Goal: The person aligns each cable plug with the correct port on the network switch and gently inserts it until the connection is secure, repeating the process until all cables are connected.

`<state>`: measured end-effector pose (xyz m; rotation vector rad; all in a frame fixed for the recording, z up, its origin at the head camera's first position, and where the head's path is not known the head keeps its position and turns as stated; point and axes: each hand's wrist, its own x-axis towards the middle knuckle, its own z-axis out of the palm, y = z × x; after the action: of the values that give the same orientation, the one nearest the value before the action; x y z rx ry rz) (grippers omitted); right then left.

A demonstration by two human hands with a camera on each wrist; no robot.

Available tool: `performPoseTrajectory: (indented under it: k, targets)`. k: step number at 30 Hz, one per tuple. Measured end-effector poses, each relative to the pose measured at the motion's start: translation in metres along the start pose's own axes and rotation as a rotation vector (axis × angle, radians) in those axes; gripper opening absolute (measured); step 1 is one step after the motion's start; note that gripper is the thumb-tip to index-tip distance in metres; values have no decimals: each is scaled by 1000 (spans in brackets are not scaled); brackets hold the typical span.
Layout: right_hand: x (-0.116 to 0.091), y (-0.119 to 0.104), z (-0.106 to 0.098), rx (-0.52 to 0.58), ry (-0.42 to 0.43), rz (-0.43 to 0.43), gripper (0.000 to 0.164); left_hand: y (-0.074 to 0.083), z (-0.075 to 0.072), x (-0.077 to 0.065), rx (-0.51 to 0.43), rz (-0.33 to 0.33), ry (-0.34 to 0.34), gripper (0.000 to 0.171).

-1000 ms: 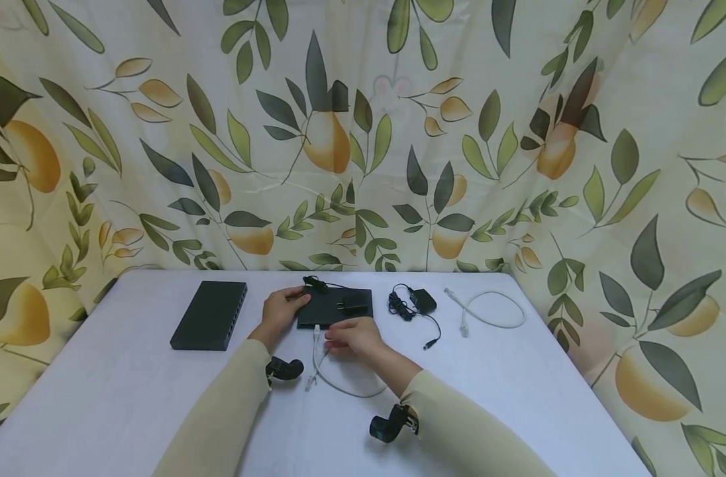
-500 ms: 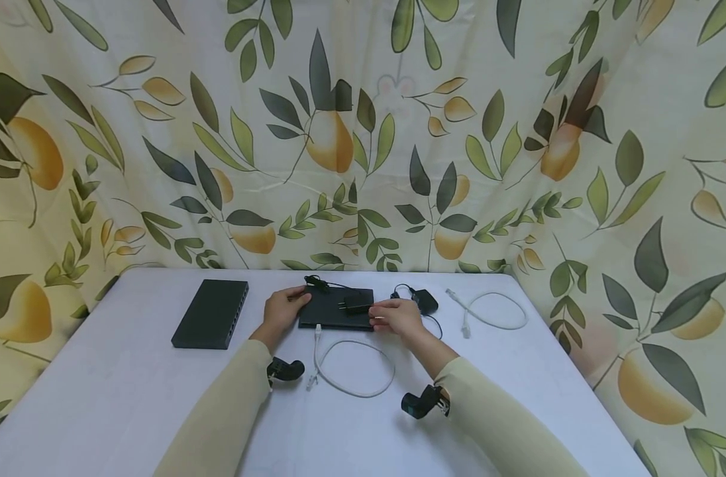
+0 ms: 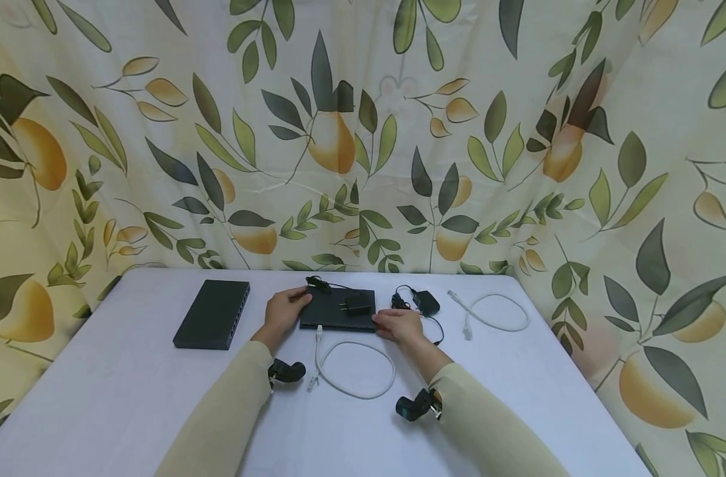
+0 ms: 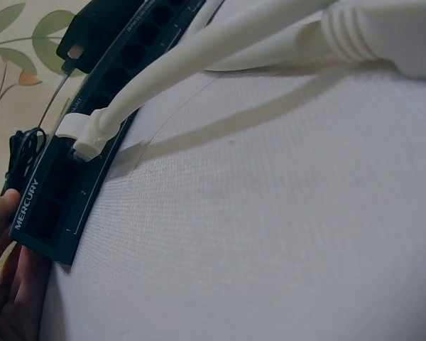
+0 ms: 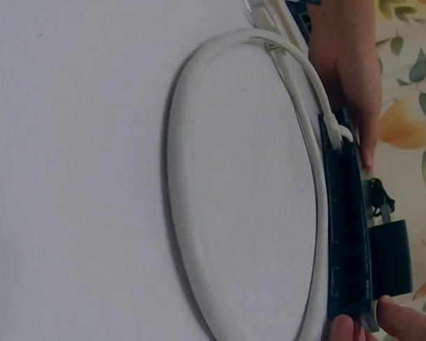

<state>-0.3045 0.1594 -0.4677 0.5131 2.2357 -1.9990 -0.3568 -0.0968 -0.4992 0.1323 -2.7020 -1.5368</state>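
Observation:
A black network switch (image 3: 321, 313) marked MERCURY lies between both hands near the back of the table. My left hand (image 3: 282, 313) grips its left end, thumb on the upper edge. At the opposite end, my right hand (image 3: 401, 323) pinches the corner between thumb and fingers, as the right wrist view shows. A black power adapter (image 3: 358, 305) with its prongs pointing left rests on top of the switch, its bundled cord (image 3: 318, 283) at the back edge. One plug of a white Ethernet cable (image 4: 199, 60) sits in a front port; the cable loops on the cloth, its other plug (image 3: 312, 382) loose.
To the left lies a second black switch (image 3: 210, 315). Right of my right hand are another power adapter (image 3: 425, 303) with a coiled cord and a second white Ethernet cable (image 3: 467, 331). A leaf-patterned curtain (image 3: 375, 218) hangs behind the table.
My right hand has moved right from beside the plugged-in cable to the switch's right end, then slightly down, and now holds that corner. My left hand has stayed in place.

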Motion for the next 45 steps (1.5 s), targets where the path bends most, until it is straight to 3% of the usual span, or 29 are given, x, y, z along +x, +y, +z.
performPoseTrajectory:
  k: [10, 19, 26, 45]
  targets:
    - [-3, 0, 7, -72, 3, -23, 30, -4, -2, -3, 0, -4, 6, 43]
    - [-1, -4, 8, -87, 20, -15, 27, 3, -3, -1, -21, -11, 16, 42]
    - [1, -4, 14, -75, 1, -15, 27, 9, -12, -2, -2, -27, 24, 40]
    - [1, -3, 43, -38, -35, -3, 28, -7, -40, 3, -60, -97, 4, 39]
